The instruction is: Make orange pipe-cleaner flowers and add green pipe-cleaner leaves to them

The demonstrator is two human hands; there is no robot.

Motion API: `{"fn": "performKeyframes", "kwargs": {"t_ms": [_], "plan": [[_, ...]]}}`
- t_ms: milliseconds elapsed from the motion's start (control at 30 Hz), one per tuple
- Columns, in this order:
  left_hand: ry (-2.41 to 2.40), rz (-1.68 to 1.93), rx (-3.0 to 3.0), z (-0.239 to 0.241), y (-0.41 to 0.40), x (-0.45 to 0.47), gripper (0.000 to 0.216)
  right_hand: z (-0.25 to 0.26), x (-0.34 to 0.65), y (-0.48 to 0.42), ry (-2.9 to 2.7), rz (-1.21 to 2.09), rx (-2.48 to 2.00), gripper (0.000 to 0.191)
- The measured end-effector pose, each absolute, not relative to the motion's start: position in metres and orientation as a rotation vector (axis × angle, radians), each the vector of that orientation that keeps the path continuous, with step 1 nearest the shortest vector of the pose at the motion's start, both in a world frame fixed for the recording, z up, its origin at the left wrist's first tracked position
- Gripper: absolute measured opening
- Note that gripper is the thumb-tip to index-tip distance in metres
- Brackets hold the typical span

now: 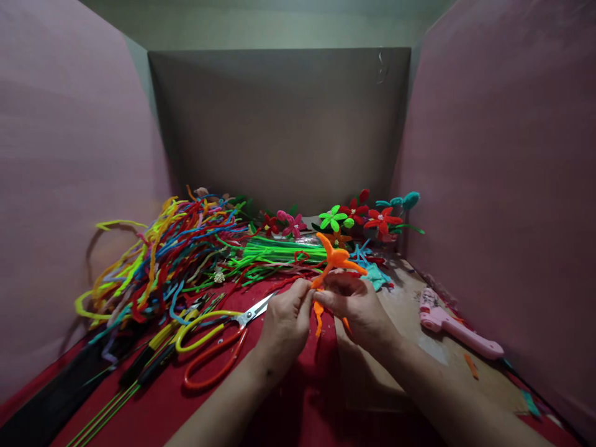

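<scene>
An orange pipe-cleaner flower (336,256) stands up between my two hands, its petals spread above the fingers. My left hand (289,313) is closed, thumb and fingertips pinching the flower's base. My right hand (356,304) is closed on the base from the other side, fingers curled and partly hidden. Orange ends hang down below the fingertips. Just left of my left hand lie scissors (242,320), blades partly spread, with one yellow and one red handle loop.
A heap of coloured pipe cleaners (162,254) lies at left, with a green bundle (279,249) behind my hands. Finished flowers (356,214) line the back. A pink glue gun (459,329) rests on cardboard (372,385) at right. Pliers (153,357) lie at left. Walls (503,186) enclose the table.
</scene>
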State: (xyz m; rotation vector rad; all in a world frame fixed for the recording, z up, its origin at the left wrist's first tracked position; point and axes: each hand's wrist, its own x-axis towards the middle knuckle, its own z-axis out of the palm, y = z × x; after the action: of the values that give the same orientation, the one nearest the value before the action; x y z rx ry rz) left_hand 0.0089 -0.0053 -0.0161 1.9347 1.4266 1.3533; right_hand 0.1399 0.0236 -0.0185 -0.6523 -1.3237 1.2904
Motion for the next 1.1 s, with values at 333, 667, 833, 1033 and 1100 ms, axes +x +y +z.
{"fn": "performKeyframes", "kwargs": {"t_ms": [333,667,833,1033,1100], "plan": [[0.481,0.974,0.973,-0.01,-0.006,0.005,0.016,-0.022,0.143,0.031,-1.147,1.751,-0.387,0.006],[1.226,1.248,1.836,-0.011,-0.008,0.011,0.022,-0.026,0.137,0.026,-0.905,1.577,-0.534,0.008],[1.457,1.354,2.012,-0.019,-0.007,0.013,0.019,-0.028,0.137,0.028,-1.037,1.491,-0.568,0.011],[0.923,1.075,1.345,-0.008,-0.006,0.004,0.027,-0.02,0.145,0.03,-1.201,1.673,-0.496,0.009],[0.657,0.977,1.176,-0.008,-0.006,0.002,0.024,-0.019,0.146,0.029,-1.193,1.748,-0.433,0.007]]}}
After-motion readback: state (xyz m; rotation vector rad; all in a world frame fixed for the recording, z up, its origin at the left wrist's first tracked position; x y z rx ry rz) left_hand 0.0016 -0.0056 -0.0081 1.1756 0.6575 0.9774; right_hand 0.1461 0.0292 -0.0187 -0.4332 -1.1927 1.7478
